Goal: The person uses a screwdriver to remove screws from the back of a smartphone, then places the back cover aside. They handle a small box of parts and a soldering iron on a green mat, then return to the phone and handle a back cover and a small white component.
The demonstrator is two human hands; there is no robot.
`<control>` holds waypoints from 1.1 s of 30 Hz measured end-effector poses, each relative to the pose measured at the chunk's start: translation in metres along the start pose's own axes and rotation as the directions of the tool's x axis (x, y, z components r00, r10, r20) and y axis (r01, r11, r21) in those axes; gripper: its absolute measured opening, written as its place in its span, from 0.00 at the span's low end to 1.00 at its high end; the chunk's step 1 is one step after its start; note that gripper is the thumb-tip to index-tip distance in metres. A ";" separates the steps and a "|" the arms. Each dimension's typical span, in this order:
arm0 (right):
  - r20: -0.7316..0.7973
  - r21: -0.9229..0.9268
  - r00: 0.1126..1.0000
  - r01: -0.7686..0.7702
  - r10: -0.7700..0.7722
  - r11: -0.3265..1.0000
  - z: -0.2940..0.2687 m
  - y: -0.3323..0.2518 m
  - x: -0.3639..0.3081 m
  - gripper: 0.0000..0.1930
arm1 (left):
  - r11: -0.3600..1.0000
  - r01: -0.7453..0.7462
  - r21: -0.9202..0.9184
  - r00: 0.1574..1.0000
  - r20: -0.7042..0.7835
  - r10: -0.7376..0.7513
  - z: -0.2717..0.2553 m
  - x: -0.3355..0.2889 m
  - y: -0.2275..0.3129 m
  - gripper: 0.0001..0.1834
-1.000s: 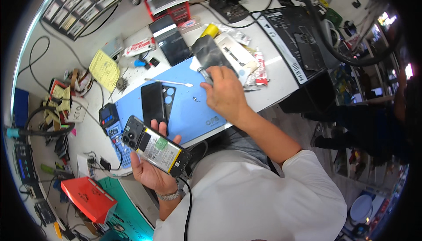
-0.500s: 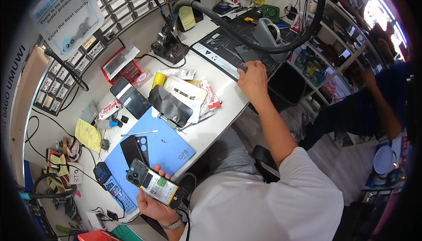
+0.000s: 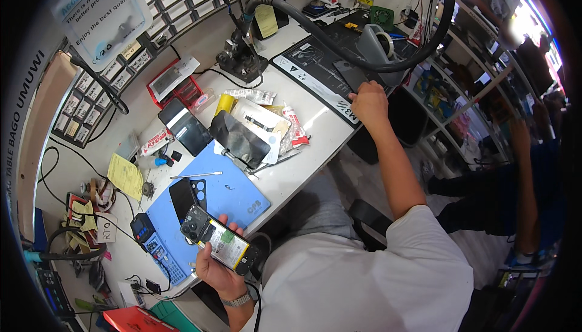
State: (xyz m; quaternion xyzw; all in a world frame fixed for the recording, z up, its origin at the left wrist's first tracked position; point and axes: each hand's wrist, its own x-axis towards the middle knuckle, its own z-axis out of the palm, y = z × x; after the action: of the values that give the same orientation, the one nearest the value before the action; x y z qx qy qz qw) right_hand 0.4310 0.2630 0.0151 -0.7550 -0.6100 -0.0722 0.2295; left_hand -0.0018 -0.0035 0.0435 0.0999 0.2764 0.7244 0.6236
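Observation:
My left hand (image 3: 219, 276) holds an opened smartphone (image 3: 219, 239), its back off and the camera lenses and pale battery showing. The phone is tilted just above the near edge of a blue work mat (image 3: 239, 189). Beneath its far end lies a black phone back cover (image 3: 182, 199) with camera holes. Across the bench, my right hand (image 3: 371, 103) rests at the edge of a black printed mat (image 3: 309, 80), its fingers curled in. Next to those fingertips is a flat dark phone-shaped slab (image 3: 350, 76); whether they grip it is hidden.
A dark screen panel (image 3: 239, 141) and another phone (image 3: 185, 126) lie beyond the blue mat, near glue tubes (image 3: 292, 127) and a thin metal tool (image 3: 197, 175). A microscope stand (image 3: 241, 62) and thick grey hose (image 3: 339, 50) rise behind. At right a person (image 3: 509, 192) stands near shelves.
The view has shifted slightly. My right hand has drawn a little back from the dark slab, its fingers more curled. My left hand still holds the opened smartphone, slightly farther over the mat.

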 end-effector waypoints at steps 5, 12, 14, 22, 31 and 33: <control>-0.034 -0.133 0.999 0.025 -0.029 0.991 0.001 0.008 -0.006 0.16 | 0.998 0.040 0.043 0.999 0.023 -0.041 0.001 0.004 -0.003 0.38; -0.213 0.328 0.977 0.077 -0.005 0.942 -0.062 -0.044 -0.045 0.09 | 0.967 0.015 0.253 0.998 -0.064 0.001 0.001 0.006 -0.003 0.40; -0.117 0.537 0.993 0.042 0.025 0.842 -0.082 -0.063 -0.063 0.07 | 0.974 0.025 0.225 0.999 -0.036 -0.017 0.018 0.009 -0.006 0.39; 0.325 0.936 0.939 -0.303 -0.110 0.179 -0.073 -0.149 -0.124 0.07 | 0.997 -0.046 0.066 0.994 0.098 0.039 0.008 0.033 -0.010 0.37; 0.608 0.727 0.603 -0.685 -0.517 0.055 -0.057 -0.191 -0.183 0.11 | 0.985 -0.028 0.170 0.969 0.248 -0.015 0.019 0.034 0.005 0.32; 0.638 0.672 0.533 -0.737 -0.556 0.064 -0.054 -0.196 -0.187 0.11 | 0.981 -0.025 0.191 0.976 0.219 -0.018 0.015 0.036 0.004 0.32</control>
State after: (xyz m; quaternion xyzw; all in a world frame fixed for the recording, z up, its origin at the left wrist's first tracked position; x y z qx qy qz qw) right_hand 0.2076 0.1032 0.0404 -0.3459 -0.4334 0.7526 0.3551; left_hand -0.0049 0.0347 0.0508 0.2396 0.2746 0.6797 0.6365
